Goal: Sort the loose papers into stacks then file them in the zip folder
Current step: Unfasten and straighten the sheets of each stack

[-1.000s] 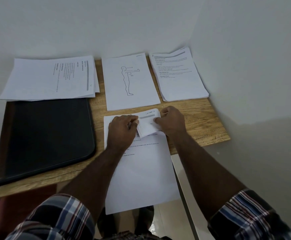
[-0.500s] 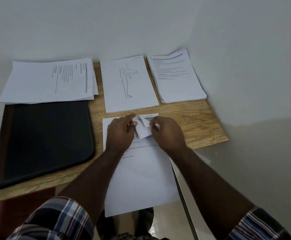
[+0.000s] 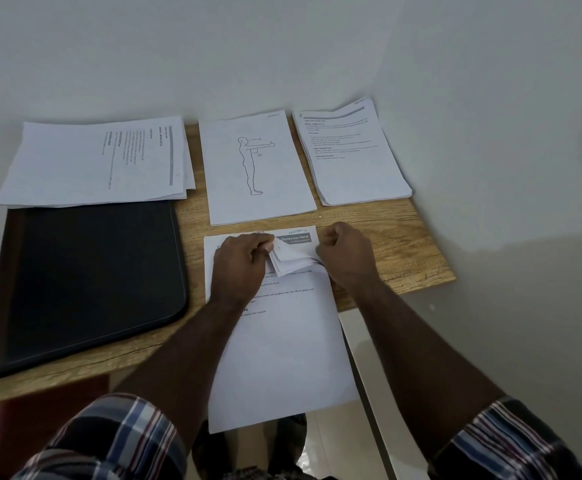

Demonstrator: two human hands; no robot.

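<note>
Left hand (image 3: 239, 263): I see it palm-down on the near stack (image 3: 282, 341), fingers pinching the folded-back top corners.
Right hand (image 3: 346, 254): knuckles up, curled, gripping the same lifted pages.
Zip folder (image 3: 88, 282): closed, left on the tabletop (image 3: 386, 244).

small wooden desk (image 3: 386, 237) against pale walls (image 3: 282, 46)

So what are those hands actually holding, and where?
The left hand pinches the folded-back top corner of the near paper stack. The right hand is curled at that stack's right edge; whether it grips anything cannot be told.
</note>
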